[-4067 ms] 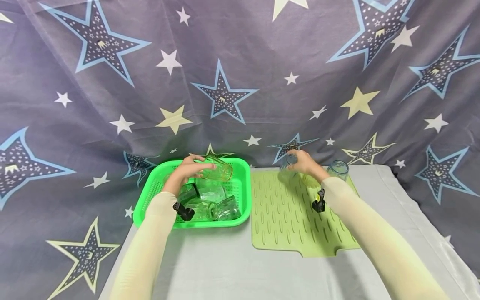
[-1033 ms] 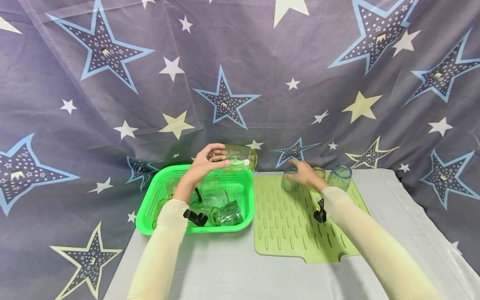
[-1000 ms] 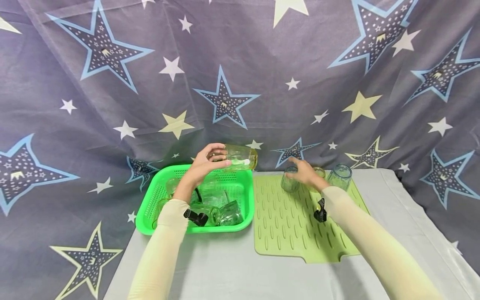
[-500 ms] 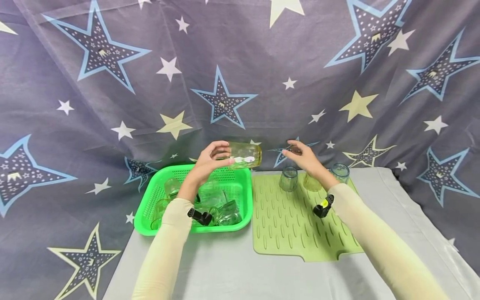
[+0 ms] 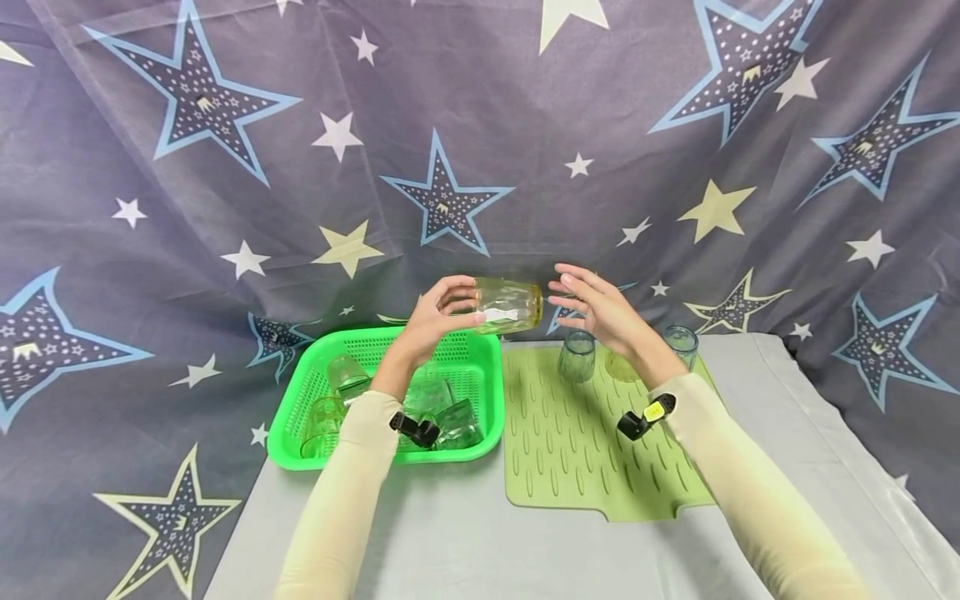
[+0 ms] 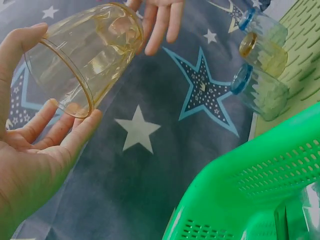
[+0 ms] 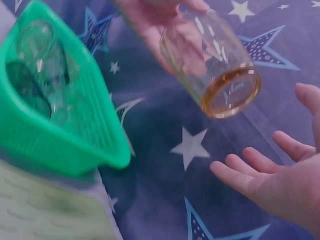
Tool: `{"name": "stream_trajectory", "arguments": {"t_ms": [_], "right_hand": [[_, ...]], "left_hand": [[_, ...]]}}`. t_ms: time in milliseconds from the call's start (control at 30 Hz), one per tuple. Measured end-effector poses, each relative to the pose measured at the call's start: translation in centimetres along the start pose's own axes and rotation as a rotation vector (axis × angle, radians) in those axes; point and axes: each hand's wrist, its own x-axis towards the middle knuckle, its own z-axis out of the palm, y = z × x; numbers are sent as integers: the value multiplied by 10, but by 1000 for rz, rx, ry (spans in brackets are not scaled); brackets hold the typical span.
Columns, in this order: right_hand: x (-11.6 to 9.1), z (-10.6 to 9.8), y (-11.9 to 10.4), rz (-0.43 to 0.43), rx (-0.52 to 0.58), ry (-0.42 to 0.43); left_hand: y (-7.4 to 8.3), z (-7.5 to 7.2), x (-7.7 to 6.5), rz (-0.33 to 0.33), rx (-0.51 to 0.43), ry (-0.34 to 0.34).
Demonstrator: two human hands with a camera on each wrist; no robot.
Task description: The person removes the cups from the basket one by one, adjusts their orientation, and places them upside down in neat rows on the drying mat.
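Note:
My left hand [image 5: 442, 312] holds a yellow-tinted drinking glass [image 5: 510, 305] by its rim end, tipped on its side in the air. The thicker amber base [image 7: 232, 95] points toward my right hand [image 5: 596, 308], whose spread fingers are just short of it and hold nothing. In the left wrist view, my left thumb and fingertips [image 6: 80, 127] pinch the rim from both sides. Below the right hand, on the green drying mat [image 5: 555, 450], stand a blue glass [image 5: 577, 358], a yellow glass [image 5: 622, 368] partly hidden by the wrist, and another blue glass [image 5: 681, 343].
A bright green plastic basket [image 5: 497, 400] on the left holds several glasses lying on their sides, among them a dark green one [image 5: 459, 425] and a yellow one [image 5: 322, 421]. The grey cloth-covered table [image 5: 480, 525] meets a star-patterned curtain [image 5: 480, 108] behind.
My left hand has lifted the yellow glass from over the basket and carried it rightward. My right hand has let go of the blue glass on the mat and risen toward the yellow one.

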Motion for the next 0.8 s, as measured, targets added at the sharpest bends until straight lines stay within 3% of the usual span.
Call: {"name": "stream_trajectory", "arguments": {"t_ms": [167,467,800], "right_hand": [[-5,6,-2,-6,55,-72],[-8,13,3,-25,19,-124],[-11,22,5,-22,130,-162]], "left_hand": [[1,7,2,-1,4,-18],[1,18,3,2,-1,-29],[6,27,3,21,-21,-35]]}}
